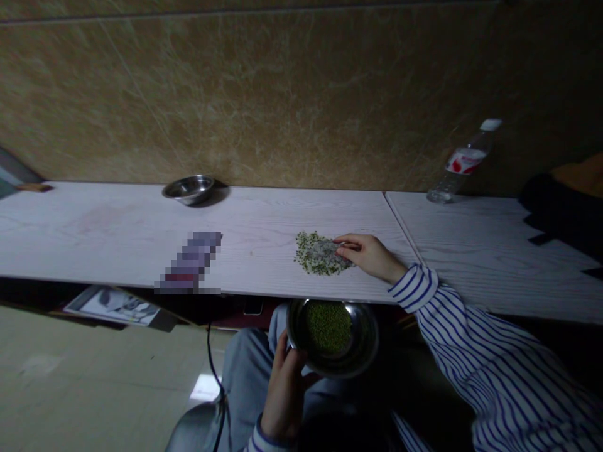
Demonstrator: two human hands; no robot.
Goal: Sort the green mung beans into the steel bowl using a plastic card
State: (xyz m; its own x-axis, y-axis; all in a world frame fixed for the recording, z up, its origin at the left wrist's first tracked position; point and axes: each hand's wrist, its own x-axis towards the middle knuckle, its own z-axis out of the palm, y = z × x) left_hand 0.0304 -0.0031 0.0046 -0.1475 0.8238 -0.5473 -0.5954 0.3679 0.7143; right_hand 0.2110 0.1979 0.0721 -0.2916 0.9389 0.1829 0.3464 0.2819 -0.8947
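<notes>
On our pale, wood-grained surface (254,213), we see a shallow, shiny metal dish (188,190) at left; then our left hand (284,386) grips a round metal bowl (366,342) of green grains (328,328) below the edge. On the surface lies a loose, grainy green-and-whitish heap (316,253), touched by our right hand (343,246), fingers bent, though we cannot tell whether they pinch anything; a clear plastic bottle (465,162) stands farther right.

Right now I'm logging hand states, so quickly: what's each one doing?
Left hand: closed on the metal bowl.
Right hand: at the green-and-grey pile; whether gripping anything, can't tell.
</notes>
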